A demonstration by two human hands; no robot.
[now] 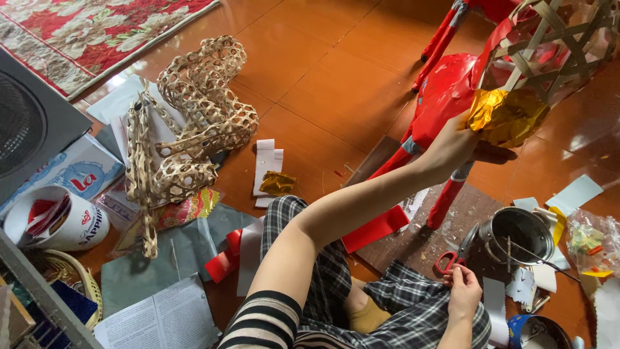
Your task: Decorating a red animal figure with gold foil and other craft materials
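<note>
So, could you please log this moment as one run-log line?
left hand: presses gold foil on woven frame | right hand: by red-handled scissors

Bare floor (336, 84) top centre = free, woven frames (194, 116) block left, metal pot (513, 234) & scraps crowd right

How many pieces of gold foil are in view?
2. One crumpled gold foil piece is pressed against the woven bamboo frame by the left hand; a smaller gold foil scrap lies on the floor. Clutter may hide others.

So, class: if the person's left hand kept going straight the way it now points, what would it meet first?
The left hand already touches the crumpled gold foil; directly beyond comes the woven bamboo frame, though depth is unclear.
</note>
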